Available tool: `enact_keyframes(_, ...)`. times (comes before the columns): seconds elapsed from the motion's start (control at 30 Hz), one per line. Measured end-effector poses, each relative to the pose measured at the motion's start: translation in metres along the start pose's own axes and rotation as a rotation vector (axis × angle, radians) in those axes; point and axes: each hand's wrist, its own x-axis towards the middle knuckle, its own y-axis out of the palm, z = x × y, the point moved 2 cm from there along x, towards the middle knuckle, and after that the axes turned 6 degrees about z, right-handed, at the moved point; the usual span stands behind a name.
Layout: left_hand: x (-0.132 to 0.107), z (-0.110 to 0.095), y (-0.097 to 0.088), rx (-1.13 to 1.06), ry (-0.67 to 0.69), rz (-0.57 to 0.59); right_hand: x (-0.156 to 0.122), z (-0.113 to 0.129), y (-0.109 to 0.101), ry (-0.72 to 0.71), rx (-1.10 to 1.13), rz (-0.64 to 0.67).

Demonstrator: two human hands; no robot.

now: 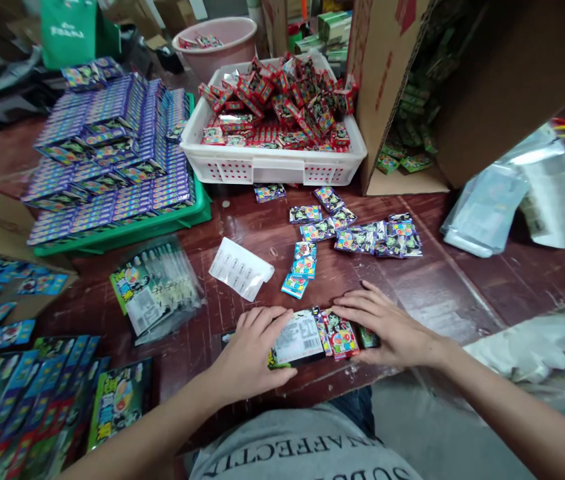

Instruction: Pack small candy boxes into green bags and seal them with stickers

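At the table's near edge my left hand (257, 347) grips the left end of a dark flat package (301, 337) bearing a white barcode label, thumb below and fingers above. Against its right end lie a purple small box (322, 331) and a red small box (341, 335). My right hand (392, 327) is curved around the right side of this row, fingers over the top and thumb at the lower edge. Partly under its palm shows a green small box (368, 337). Blue packets (304, 260) lie just beyond the hands.
A white basket (272, 167) holds red boxes; left of it a green tray (132, 233) carries stacked purple boxes. Purple packets (362, 237), a label sheet (241, 268) and a bagged pack (157, 290) lie ahead. A carton (387, 80) stands right, plastic bags (487, 207) beside it.
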Motion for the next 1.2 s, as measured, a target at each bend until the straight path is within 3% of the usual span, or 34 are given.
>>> enact_keyframes(0.17, 0.000, 0.002, -0.001, -0.018, 0.037, 0.019, 0.025, 0.008, -0.001, -0.048, 0.064, 0.023)
enact_keyframes(0.33, -0.001, 0.005, -0.005, -0.039, 0.045, 0.036, 0.029, -0.004, -0.005, -0.059, 0.122, 0.045)
enact_keyframes(0.63, 0.001, 0.007, -0.001, -0.025, -0.018, -0.035, 0.034, 0.000, -0.002, 0.004, 0.037, -0.087)
enact_keyframes(0.87, 0.000, 0.007, 0.001, -0.074, -0.071, -0.083, 0.024, -0.002, -0.006, 0.143, 0.035, -0.261)
enact_keyframes(1.1, 0.007, 0.000, 0.000, -0.062, 0.016, -0.056, 0.026, 0.023, 0.003, 0.047, 0.086, -0.080)
enact_keyframes(1.2, 0.007, 0.003, -0.001, -0.030, -0.008, -0.085, 0.012, 0.015, -0.003, 0.132, 0.021, -0.074)
